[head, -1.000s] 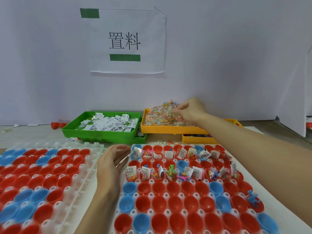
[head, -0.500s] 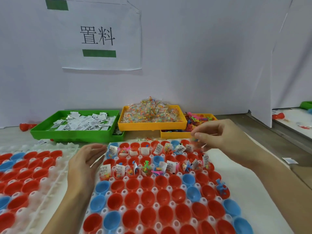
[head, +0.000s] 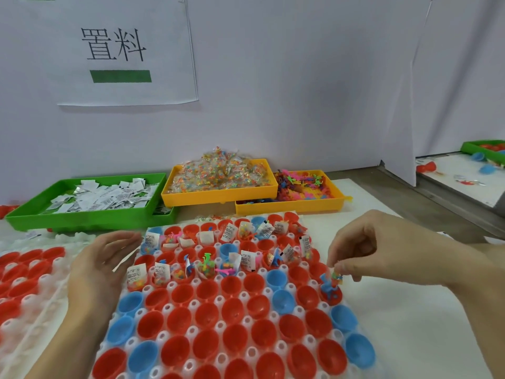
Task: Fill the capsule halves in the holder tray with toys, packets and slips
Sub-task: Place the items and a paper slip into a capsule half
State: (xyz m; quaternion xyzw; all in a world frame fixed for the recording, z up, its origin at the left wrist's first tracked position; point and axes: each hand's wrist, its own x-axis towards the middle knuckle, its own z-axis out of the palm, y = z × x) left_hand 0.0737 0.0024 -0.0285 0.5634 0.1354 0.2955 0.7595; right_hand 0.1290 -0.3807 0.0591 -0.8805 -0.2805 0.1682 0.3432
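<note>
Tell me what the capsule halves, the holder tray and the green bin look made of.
Capsule halves: glossy hard plastic, judging by the highlights.
Holder tray: thin, milky translucent plastic, seemingly moulded, given its raised bumps.
Green bin: opaque rigid plastic with a smooth sheen.

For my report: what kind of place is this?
Probably a small toy-packing workstation: a holder tray of open capsule halves, a green bin of paper slips, and a printed sign on the partition.
</note>
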